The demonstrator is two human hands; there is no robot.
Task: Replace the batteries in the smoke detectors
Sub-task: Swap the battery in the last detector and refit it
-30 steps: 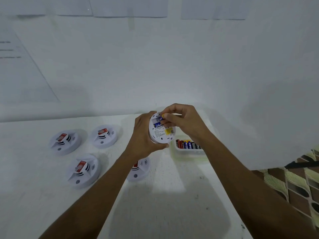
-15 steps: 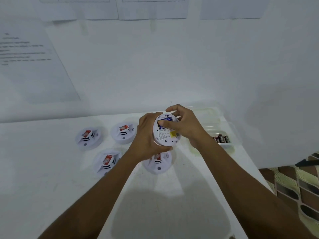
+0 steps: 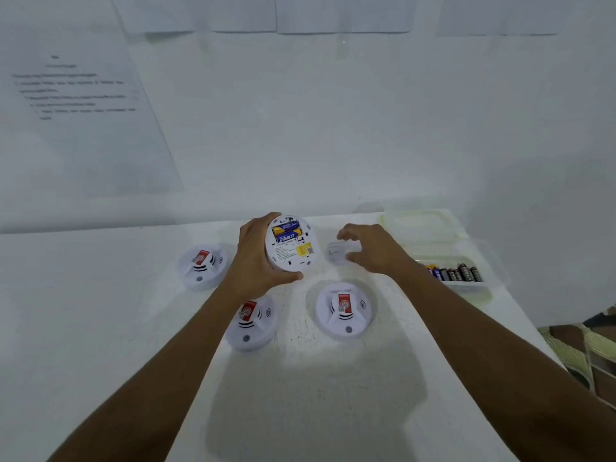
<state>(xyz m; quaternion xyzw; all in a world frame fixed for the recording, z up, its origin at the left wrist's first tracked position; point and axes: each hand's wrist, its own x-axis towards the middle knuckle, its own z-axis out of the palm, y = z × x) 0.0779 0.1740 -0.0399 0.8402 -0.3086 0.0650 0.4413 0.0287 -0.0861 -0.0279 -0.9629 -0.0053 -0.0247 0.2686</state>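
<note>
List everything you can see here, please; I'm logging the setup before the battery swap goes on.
Held smoke detector: one, white, back facing the camera, compartment open, in the left hand.
Batteries in it: two, blue and yellow.
Battery cover: one, white, in the right hand.
Smoke detectors on the table: three, white with red labels, face up; one far left, two near the front.
Loose batteries: several, dark and blue, in the tray.
Plastic tray: one, clear, on the table's right edge.
Lid: one, clear greenish, behind the tray.
Papers: several, white, on the wall.
Table: one, white.
Left hand: grips the detector's rim.
Right hand: pinches the cover.
</note>
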